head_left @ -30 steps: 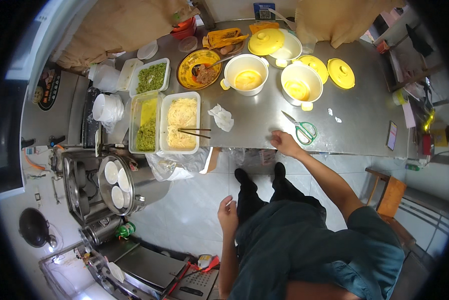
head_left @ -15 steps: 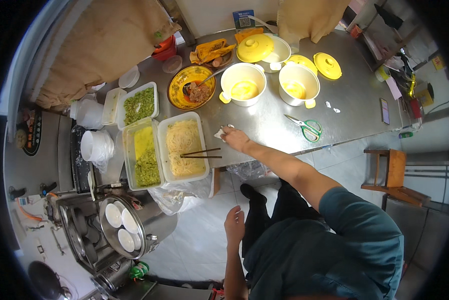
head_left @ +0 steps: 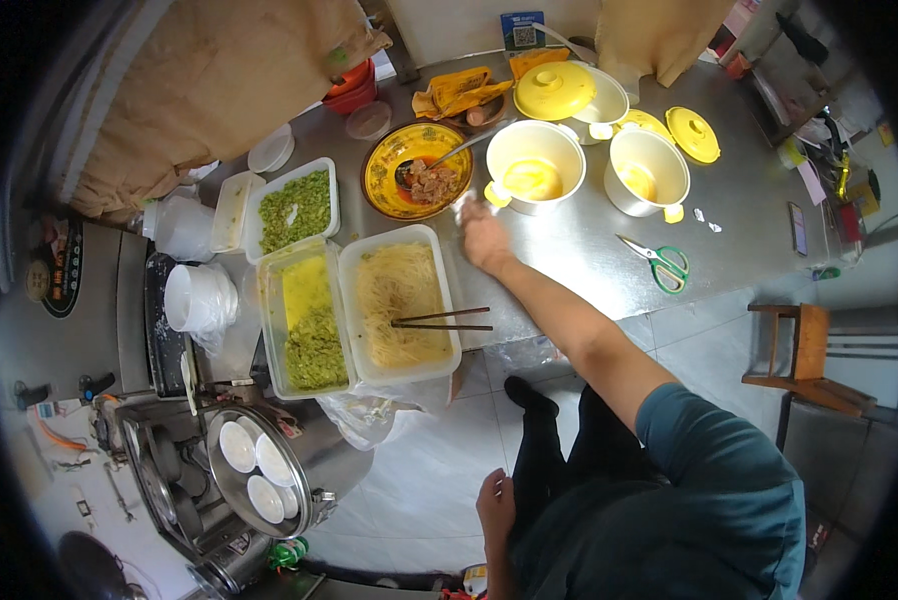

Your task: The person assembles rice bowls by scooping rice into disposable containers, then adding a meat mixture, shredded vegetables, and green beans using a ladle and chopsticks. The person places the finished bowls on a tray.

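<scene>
Yellow bowl [head_left: 416, 170] on steel table [head_left: 589, 250]

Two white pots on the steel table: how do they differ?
The left pot sits nearer the right hand and beside the yellow bowl; the right pot stands farther off, nearer the scissors. The left pot's yellow contents look fuller and spread wider; the right pot's show lower. Shared: both white, round, uncovered, with yellow handles and yellow contents, upright on the table.
</scene>
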`<state>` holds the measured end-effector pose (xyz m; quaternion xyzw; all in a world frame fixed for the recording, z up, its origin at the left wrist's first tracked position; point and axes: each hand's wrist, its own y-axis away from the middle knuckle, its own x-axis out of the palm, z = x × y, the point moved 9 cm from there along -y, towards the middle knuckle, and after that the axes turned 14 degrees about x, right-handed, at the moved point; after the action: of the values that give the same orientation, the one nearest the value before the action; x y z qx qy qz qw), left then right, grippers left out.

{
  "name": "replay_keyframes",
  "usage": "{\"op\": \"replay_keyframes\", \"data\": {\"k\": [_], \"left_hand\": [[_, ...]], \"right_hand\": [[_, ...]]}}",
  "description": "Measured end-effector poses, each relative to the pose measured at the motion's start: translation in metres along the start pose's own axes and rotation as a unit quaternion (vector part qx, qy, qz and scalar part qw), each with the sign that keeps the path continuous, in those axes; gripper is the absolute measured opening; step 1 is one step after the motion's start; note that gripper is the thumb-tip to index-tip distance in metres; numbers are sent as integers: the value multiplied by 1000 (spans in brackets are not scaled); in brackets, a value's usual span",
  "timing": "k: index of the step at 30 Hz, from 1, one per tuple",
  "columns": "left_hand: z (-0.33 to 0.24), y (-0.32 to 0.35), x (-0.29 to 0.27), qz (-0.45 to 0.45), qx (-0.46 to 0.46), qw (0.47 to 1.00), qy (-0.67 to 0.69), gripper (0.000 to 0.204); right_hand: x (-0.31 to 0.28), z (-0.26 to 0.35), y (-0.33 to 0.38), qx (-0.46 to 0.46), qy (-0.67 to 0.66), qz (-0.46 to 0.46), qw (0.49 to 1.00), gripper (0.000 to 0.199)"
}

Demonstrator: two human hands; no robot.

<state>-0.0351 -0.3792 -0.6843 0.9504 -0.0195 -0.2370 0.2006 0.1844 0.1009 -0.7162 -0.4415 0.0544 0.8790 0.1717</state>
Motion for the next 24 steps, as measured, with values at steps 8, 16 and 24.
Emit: {"op": "replay_keyframes", "data": {"k": [8, 16, 24], "left_hand": [[-1, -9, -18, -29, 3, 999, 20, 35], [-7, -19, -24, -32, 3, 998, 45, 37], [15, -8, -28, -34, -17, 999, 17, 37]], "right_hand": [[17, -21, 83, -127, 154, 198, 960, 49], [-33, -10, 84, -128, 111, 216, 961, 14], [-49, -35, 34, 21, -27, 17, 999, 11]]}}
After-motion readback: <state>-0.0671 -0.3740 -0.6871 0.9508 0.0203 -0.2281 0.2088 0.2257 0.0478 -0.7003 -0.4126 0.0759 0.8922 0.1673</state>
